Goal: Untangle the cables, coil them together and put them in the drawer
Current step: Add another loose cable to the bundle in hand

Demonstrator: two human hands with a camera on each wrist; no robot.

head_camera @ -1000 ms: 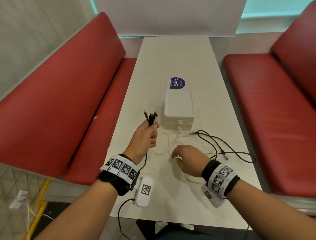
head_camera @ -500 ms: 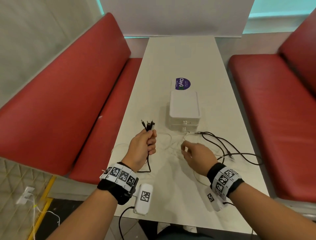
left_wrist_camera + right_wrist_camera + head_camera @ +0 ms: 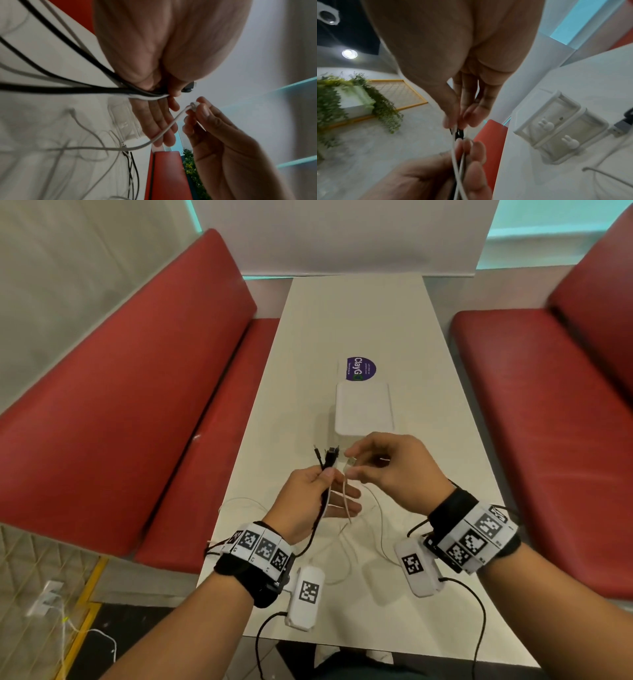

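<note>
Red booth seats flank a long white bench running away from the person. Both hands are raised above its near end. The left hand pinches a bundle of black and white cables between thumb and forefinger, its other fingers held out straight; the plugs stick up just beyond that grip, and the cords trail down past the wrist onto the bench. Just right of it, almost touching, the right hand pinches the plug end of a white cable between thumb and fingertips; the cord drops across the left hand's straight fingers. More white and black cable loops lie on the bench below both grips. Beyond the right hand stands a small white drawer box, both its drawers pushed in, with a purple sticker behind it.
</note>
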